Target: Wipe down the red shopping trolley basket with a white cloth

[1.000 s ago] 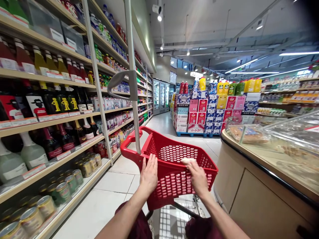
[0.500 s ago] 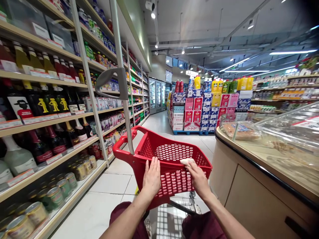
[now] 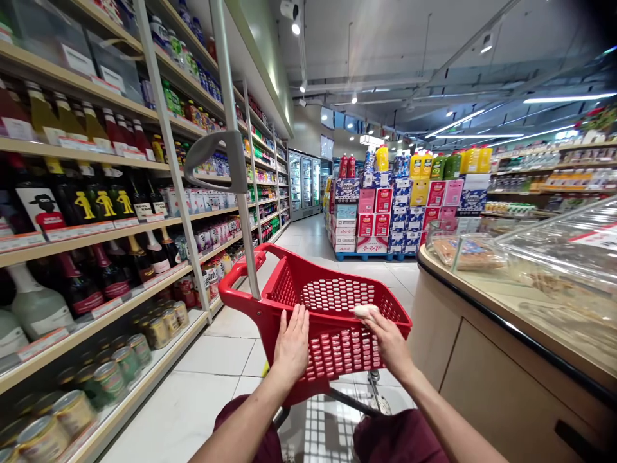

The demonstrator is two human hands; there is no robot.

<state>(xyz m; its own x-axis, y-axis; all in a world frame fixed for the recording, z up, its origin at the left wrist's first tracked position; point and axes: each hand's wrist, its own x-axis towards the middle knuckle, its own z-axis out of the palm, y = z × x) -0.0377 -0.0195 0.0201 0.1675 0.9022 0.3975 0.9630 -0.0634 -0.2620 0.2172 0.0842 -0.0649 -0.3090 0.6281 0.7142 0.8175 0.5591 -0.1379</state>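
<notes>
In front of me is a red plastic shopping cart (image 3: 332,283) with perforated sides, seen from its side. My left hand (image 3: 292,341) lies flat against the cart's near upper edge, its fingers straight and holding nothing. Farther right along the same rim, my right hand (image 3: 389,341) presses a small bunched white cloth (image 3: 365,311) onto the edge, fingers over it. A grey metal pole (image 3: 247,241) with a grey looped handle (image 3: 216,162) rises at the cart's handle end.
Shelves (image 3: 91,228) of bottles and cans line the left side. A curved wooden counter (image 3: 475,347) with clear covers stands close on the right. Stacked drink cartons (image 3: 373,222) topped with juice bottles sit on a blue pallet ahead. Glass-door refrigerators (image 3: 303,183) are at the back.
My right hand, with the white cloth, has slid slightly right along the cart rim. My left hand has stayed nearly in place on the cart's side.
</notes>
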